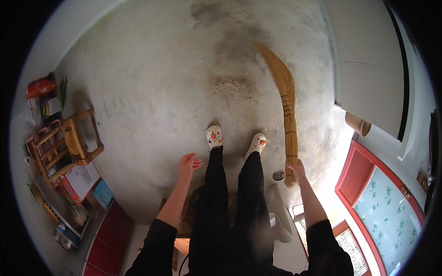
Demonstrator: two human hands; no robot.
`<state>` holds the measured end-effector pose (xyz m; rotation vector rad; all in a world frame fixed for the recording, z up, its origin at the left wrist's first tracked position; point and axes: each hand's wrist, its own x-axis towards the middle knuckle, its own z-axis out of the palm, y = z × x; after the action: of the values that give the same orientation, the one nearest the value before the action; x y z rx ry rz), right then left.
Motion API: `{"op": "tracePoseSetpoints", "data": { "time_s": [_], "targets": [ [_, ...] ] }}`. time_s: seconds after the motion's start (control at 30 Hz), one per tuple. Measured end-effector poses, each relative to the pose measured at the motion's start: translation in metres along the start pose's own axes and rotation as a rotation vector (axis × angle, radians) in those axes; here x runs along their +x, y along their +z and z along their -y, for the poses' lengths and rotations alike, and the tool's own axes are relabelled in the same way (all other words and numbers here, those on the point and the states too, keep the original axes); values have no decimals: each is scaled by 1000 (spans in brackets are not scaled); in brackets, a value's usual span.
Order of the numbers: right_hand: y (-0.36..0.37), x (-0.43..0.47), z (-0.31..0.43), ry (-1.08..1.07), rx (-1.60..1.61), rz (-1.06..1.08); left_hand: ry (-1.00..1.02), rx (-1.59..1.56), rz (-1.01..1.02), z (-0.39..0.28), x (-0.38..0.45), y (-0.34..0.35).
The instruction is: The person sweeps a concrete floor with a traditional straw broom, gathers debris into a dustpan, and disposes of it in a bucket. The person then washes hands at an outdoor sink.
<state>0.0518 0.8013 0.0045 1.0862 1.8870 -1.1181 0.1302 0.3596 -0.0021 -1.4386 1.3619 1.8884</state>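
Note:
My right hand (297, 169) grips a straw broom (290, 124) near the butt of its bound handle. The broom points away from me, and its curved bristles reach over the concrete floor (155, 89). Left of the bristle end lies a small scatter of dark dirt and debris (238, 84). Off to the left, beside my leg, my left hand (189, 165) is held in the air with loosely curled fingers apart and nothing in them.
A wooden chair (74, 141) stands at the left, near a red-fronted cabinet (110, 234) with boxes on top. A mosquito coil (278, 175) lies by the broom's butt. At the right are a light cabinet (371, 69), a brown bin (357, 123) and a red-framed door (383, 203).

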Motion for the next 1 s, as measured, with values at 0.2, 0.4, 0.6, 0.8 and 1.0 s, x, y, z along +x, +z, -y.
{"op": "tracePoseSetpoints", "data": {
  "time_s": [0.2, 0.4, 0.6, 0.8, 1.0],
  "targets": [
    [134, 20, -5, 329, 659, 480, 57, 74, -57, -28, -16, -15],
    [196, -80, -24, 507, 656, 386, 119, 82, -24, -56, -30, -3],
    [118, -117, -51, 329, 710, 227, 164, 247, 49, -97, -63, 49],
    [-30, -135, -83, 367, 692, 129, 242, 552, 258, -112, -84, 150],
    [-124, -174, -178, 292, 825, 57, 409, 931, 610, -109, -138, 321]
  ]
}}
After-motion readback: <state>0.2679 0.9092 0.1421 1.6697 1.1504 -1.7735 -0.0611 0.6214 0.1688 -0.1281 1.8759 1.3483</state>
